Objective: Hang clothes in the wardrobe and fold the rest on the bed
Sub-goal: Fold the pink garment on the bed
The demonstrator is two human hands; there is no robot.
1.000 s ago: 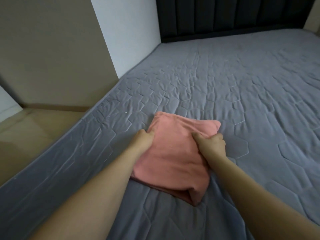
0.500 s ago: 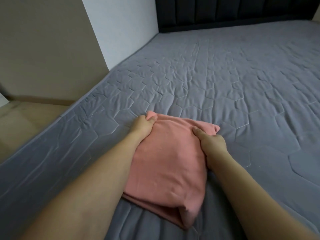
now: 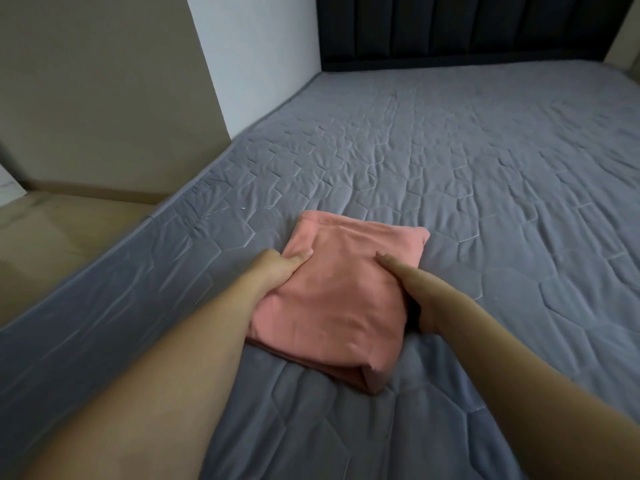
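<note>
A pink garment (image 3: 339, 296), folded into a thick rectangle, lies on the grey quilted bed (image 3: 485, 161) near its left edge. My left hand (image 3: 277, 268) holds the garment's left side, thumb on top and fingers tucked under the edge. On the garment's right side my right hand (image 3: 412, 289) grips the same way, thumb lying on the cloth and the fingers hidden beneath it. The folded end nearest me shows several stacked layers.
A dark padded headboard (image 3: 450, 26) stands at the far end of the bed. To the left are a beige panel (image 3: 104, 81), a white wall (image 3: 256, 64) and a tan floor (image 3: 52, 244) below the mattress side.
Both hands have slid back from the garment's far corners to the middle of its sides. The folded garment now lies flatter on the bed.
</note>
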